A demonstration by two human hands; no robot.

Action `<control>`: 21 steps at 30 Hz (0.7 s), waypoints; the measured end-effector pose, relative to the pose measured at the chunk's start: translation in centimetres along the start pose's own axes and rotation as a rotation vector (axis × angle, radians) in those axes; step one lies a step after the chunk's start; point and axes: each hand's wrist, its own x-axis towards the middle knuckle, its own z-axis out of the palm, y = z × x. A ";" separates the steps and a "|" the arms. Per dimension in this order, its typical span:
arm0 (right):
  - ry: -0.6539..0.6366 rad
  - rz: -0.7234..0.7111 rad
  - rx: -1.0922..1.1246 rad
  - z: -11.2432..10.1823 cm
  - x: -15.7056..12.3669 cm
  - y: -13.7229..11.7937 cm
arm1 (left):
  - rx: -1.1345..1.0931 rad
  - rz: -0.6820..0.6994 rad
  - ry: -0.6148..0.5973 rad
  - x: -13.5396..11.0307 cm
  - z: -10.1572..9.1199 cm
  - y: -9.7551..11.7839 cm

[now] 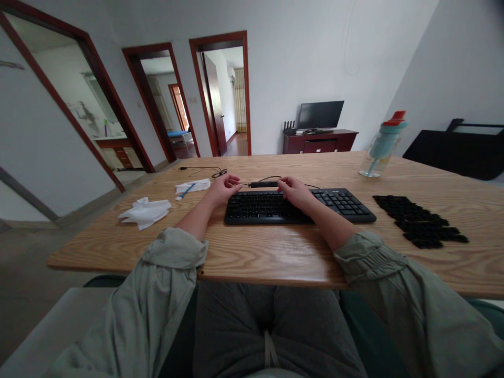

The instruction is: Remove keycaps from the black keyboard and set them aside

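A black keyboard (255,206) lies on the wooden table in front of me. Just beyond its back edge, a slim black stick-shaped piece (263,184) is stretched between my hands; its exact kind is unclear. My left hand (223,190) is closed in a pinch at the thin, dark, cord-like left end. Fingers of my right hand (295,193) are closed around the stick's right end, with the palm over the keyboard's middle keys, hiding some of them. A thin black cable (313,187) runs behind the right hand along the keyboard's back.
Left on the table (268,257) are a crumpled white tissue (145,212), a folded tissue (200,184) with a blue stick (187,191), and a coiled cable (219,172). Small black pieces resembling keycaps (419,220) lie in rows at right, near a water bottle (380,147).
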 end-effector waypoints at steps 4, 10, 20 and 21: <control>-0.003 0.018 0.005 0.0 0.0 0.0 | 0.007 0.001 0.008 0.0 0.0 0.2; -0.015 0.003 -0.007 0.1 0.0 0.0 | 0.005 -0.010 0.038 0.0 0.1 0.5; -0.006 0.023 0.016 0.1 -0.1 -0.2 | 0.081 -0.011 -0.015 -0.4 -0.1 0.8; -0.001 0.029 0.022 0.1 -0.1 -0.3 | 0.106 -0.019 -0.016 -0.4 -0.1 0.9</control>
